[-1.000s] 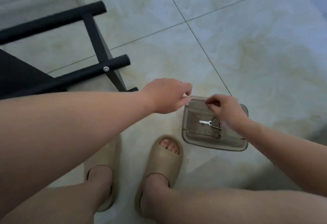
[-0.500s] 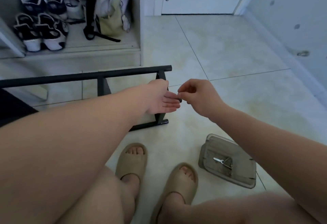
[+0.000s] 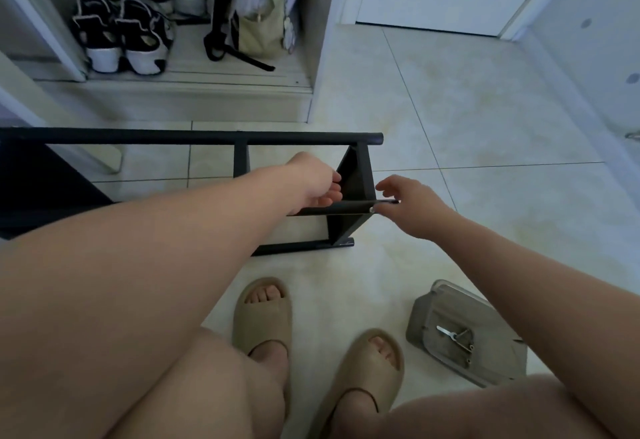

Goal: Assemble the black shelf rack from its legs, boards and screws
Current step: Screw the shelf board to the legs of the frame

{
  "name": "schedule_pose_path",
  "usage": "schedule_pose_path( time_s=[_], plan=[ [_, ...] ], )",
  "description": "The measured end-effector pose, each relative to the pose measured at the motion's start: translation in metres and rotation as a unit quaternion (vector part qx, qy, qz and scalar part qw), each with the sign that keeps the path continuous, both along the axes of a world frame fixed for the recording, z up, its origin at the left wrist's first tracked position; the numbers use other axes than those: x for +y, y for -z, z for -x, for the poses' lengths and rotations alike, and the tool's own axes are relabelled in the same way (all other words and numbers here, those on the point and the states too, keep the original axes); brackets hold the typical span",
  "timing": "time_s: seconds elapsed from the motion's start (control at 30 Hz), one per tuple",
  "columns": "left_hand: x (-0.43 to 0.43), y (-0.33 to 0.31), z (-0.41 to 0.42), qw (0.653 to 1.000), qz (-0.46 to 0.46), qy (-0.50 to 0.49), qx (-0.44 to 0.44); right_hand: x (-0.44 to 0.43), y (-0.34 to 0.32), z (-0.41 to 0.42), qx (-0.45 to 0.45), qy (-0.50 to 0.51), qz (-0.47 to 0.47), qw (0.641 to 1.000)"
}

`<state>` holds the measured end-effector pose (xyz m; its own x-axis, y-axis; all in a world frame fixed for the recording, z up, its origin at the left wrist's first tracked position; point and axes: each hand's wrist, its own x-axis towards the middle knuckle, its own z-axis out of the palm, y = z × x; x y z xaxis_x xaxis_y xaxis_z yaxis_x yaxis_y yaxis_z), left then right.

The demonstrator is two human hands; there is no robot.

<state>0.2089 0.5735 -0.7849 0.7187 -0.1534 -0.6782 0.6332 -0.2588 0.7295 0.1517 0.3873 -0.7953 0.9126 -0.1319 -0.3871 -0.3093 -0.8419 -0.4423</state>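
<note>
right hand (image 3: 412, 211) now shifted to the black rack's (image 3: 358, 175) end on the floor, screw (image 3: 371, 210) pinched in its fingertips, crossbar (image 3: 346, 208) gripped by left hand (image 3: 317, 184), rack half hidden by that forearm (image 3: 207, 230), tray (image 3: 420, 317) parked by slippers (image 3: 263, 315)

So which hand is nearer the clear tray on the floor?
Right. The right hand is at the end of the rail, beyond the tray; the left hand grips the rail farther left.

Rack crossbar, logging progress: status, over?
Left hand grips crossbar inside leg. Right hand pinches its protruding end, beside silver screw. Nothing in the way.
</note>
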Motion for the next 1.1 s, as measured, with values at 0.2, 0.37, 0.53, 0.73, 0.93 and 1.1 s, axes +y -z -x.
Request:
schedule_pose_path(
  time_s=[0.2,0.37,0.53,0.73,0.93,1.1],
  plan=[
    [0.009,0.030,-0.007,0.924,-0.225,0.221,-0.217,-0.013,0.019,-0.007,0.039,-0.033,0.026,0.998],
    [0.003,0.038,0.004,0.843,-0.322,0.375,-0.212,-0.019,0.024,-0.005,0.010,-0.031,0.038,0.999],
    [0.003,0.028,0.020,0.799,-0.358,0.437,-0.204,-0.012,0.018,0.009,0.051,-0.026,0.032,0.998],
    [0.011,0.007,0.066,0.744,-0.400,0.519,-0.134,0.020,0.013,0.071,0.084,-0.044,0.062,0.994],
    [0.013,0.016,0.130,0.742,-0.420,0.500,-0.152,0.034,0.026,0.155,0.045,-0.008,0.032,0.998],
    [0.021,0.016,0.168,0.784,-0.372,0.477,-0.141,0.031,0.021,0.203,0.061,-0.002,0.027,0.998]
  ],
)
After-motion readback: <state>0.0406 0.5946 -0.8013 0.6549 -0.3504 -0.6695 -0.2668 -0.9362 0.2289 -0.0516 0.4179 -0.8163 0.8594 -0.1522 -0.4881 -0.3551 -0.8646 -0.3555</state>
